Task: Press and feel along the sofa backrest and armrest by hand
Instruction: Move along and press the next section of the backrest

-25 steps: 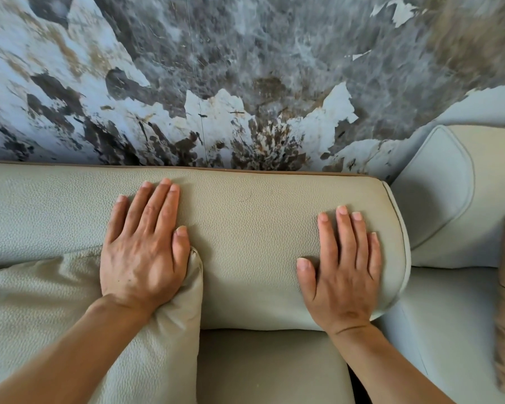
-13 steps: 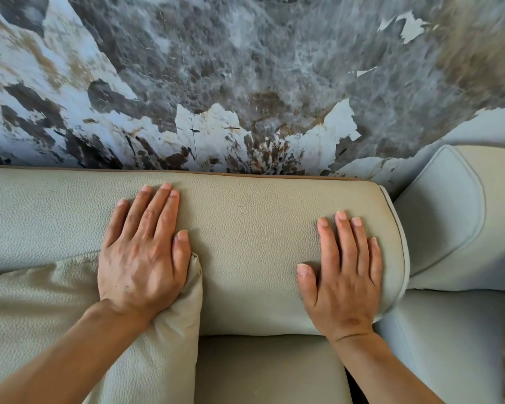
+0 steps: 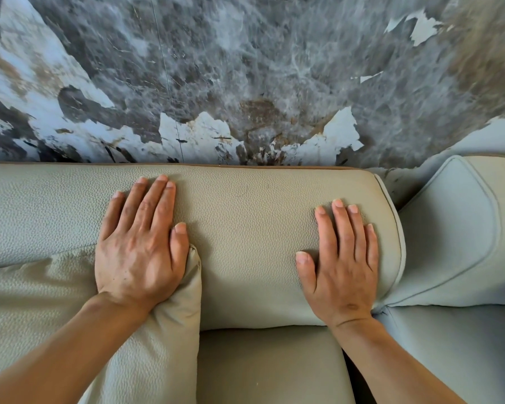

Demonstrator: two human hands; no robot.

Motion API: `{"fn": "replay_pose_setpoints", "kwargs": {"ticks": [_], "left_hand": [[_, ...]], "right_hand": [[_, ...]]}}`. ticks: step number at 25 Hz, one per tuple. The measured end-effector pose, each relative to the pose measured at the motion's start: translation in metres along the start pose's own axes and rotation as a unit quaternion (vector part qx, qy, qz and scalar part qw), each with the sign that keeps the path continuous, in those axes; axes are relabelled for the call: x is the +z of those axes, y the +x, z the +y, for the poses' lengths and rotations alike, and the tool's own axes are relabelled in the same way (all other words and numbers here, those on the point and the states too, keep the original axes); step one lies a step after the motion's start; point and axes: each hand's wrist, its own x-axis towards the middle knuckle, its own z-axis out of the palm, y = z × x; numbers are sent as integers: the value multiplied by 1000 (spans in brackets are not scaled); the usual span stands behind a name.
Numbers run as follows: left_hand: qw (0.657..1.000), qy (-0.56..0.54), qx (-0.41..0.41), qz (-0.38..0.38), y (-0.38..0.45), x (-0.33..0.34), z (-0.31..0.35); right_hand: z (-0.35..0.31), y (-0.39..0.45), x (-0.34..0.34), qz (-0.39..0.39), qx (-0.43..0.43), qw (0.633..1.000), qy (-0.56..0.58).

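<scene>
I see the sofa backrest (image 3: 251, 228), a pebbled beige cushion, running across the middle of the view with its top edge just beyond the fingertips of both hands. My left hand (image 3: 137, 252) lies flat on it, palm down, fingers (image 3: 155, 205) stretched out and close together, gripping nothing; the tips reach near the brown piping along the top edge. The heel of that hand sits on the upper corner of a loose beige cushion (image 3: 158, 339) that leans against the backrest, so the thumb touches the backrest while the wrist rests on the cushion. My right hand (image 3: 341, 266) is also flat and spread open, holding nothing, its fingers (image 3: 341, 228) pointing toward the top edge and stopping short of it, the thumb set a little apart toward the left hand. Just beside its little finger the backrest rounds off at a piped end seam. Past that seam, further to the right of the right fingers, stands a paler grey-green cushion (image 3: 461, 228) of a neighbouring seat. Below both wrists lies the seat cushion (image 3: 268, 365). Beyond the fingertips, behind the backrest, rises a wall (image 3: 260, 68) of grey mottled pattern with white patches
</scene>
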Motion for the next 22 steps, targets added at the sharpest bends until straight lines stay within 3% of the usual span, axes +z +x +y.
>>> {"fn": "replay_pose_setpoints", "kwargs": {"ticks": [22], "left_hand": [[1000,10,-18,-3,34,31,-7]], "right_hand": [[4,37,55,41,-21,999,24]]}}
